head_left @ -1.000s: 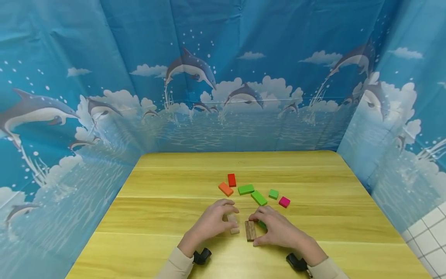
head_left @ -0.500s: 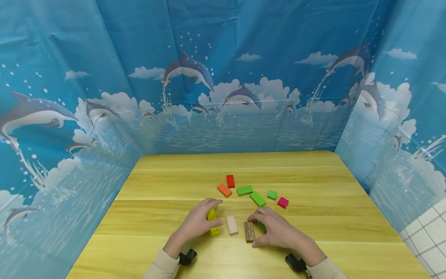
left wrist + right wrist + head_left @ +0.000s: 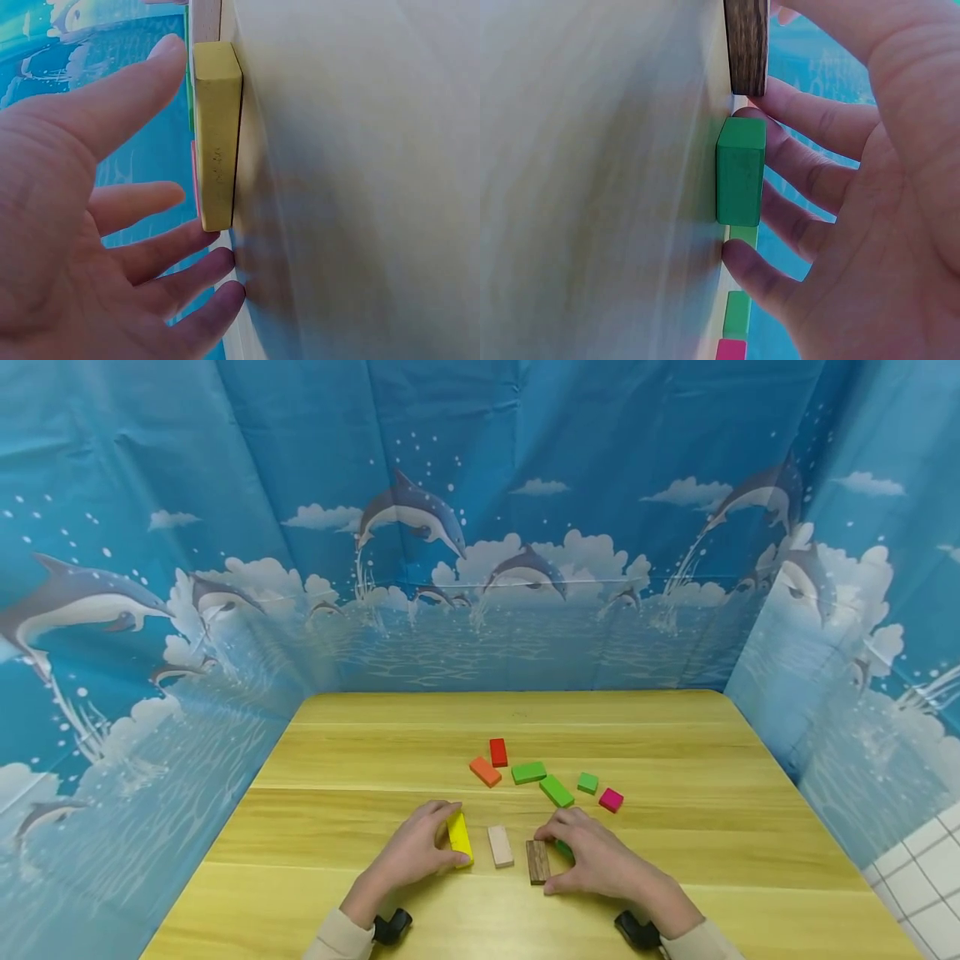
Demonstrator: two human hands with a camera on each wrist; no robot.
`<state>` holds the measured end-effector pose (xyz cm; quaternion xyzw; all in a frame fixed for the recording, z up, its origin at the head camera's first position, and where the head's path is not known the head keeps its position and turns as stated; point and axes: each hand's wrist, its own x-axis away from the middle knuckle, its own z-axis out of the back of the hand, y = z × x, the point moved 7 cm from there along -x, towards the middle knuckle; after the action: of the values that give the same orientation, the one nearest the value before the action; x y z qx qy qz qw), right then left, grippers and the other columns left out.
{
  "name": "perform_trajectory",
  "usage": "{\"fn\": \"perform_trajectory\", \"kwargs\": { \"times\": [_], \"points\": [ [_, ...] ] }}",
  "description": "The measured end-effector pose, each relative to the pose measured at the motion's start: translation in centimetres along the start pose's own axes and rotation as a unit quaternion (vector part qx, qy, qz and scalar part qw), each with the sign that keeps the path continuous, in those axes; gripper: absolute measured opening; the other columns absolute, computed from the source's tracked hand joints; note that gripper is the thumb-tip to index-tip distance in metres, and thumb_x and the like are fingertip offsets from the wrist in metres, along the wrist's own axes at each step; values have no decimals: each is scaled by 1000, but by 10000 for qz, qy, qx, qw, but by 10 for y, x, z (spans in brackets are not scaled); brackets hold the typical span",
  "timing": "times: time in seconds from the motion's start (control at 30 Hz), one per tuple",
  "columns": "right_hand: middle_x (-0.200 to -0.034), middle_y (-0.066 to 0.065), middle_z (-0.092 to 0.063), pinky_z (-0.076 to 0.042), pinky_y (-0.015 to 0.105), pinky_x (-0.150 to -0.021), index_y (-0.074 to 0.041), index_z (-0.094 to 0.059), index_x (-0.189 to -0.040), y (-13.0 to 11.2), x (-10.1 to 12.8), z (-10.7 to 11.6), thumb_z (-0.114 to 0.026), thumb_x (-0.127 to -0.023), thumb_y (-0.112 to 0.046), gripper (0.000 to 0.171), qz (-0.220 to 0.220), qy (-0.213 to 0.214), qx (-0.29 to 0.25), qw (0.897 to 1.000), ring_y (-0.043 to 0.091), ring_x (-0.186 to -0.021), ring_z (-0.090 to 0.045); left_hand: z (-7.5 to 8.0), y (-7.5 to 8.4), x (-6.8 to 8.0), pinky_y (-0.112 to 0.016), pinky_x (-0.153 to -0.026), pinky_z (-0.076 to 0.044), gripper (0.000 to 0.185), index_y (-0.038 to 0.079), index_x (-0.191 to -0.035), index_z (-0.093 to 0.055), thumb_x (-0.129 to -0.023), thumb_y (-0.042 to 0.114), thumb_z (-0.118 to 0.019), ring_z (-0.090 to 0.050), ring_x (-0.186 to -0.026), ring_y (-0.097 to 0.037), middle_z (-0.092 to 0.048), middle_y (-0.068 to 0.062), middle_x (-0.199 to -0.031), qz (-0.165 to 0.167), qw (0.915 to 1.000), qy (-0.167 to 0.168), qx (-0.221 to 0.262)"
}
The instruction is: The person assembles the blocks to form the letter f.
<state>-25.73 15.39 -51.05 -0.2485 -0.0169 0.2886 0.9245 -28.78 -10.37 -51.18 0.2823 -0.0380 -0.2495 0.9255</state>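
Note:
My left hand [image 3: 411, 850] is around a yellow block [image 3: 461, 841] left of centre. In the left wrist view the thumb lies beside the block's upper end, and fingertips [image 3: 212, 235] are right at its lower end. My right hand [image 3: 592, 858] spans a dark brown wood-grain block [image 3: 537, 863], thumb at the near end and index finger at the far end. A green block [image 3: 740, 172] stands under that palm, mostly hidden from the head view. Between the hands a pale wooden block [image 3: 500, 847] lies flat on the table.
Beyond the hands lie a red block [image 3: 498, 752], an orange block [image 3: 485, 772], two light green blocks [image 3: 528, 772], a small green block [image 3: 588, 783] and a magenta block [image 3: 611, 800]. A dolphin-print curtain [image 3: 465, 643] rises behind the wooden table [image 3: 337, 760].
My left hand has moved left, off the pale block and over to the yellow block, which shows more now. The right hand has stayed at the brown block.

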Motion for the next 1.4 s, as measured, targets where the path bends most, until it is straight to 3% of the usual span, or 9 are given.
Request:
{"fn": "perform_trajectory", "kwargs": {
  "times": [0.33,0.8,1.13,1.4],
  "points": [
    [-114,-16,-54,-48,41,-89,-29,-66,-125,5,1,3,-82,-73,-63,64,-11,-11,37,10000,9,-106,-49,-4,3,-5,-49,-110,-38,96,6,-149,-49,-76,57,-83,-43,-137,-30,-46,-13,-150,-30,9997,-145,-183],
    [-114,-16,-54,-48,41,-89,-29,-66,-125,8,-1,4,-84,-73,-60,63,16,-1,38,10000,8,-106,-49,0,4,-9,-50,-108,-41,88,5,-147,-52,-76,44,-87,-45,-134,-30,-48,-12,-147,-66,9990,-87,-427],
    [-116,-16,-54,-48,41,-90,-30,-66,-125,8,-2,2,-83,-73,-60,63,42,-62,-109,9999,9,-108,-49,6,1,-17,-53,-107,-41,88,4,-149,-49,-78,43,-85,-46,-134,-34,-47,-13,-149,121,9999,-69,-78],
    [-116,-14,-54,-48,42,-91,-28,-67,-126,8,-2,1,-84,-72,-60,65,89,-22,-15,10000,10,-109,-49,10,12,-30,-53,-105,-43,89,7,-151,-48,-80,45,-84,-48,-133,-35,-45,-10,-151,69,10000,25,22]
  ]
}}
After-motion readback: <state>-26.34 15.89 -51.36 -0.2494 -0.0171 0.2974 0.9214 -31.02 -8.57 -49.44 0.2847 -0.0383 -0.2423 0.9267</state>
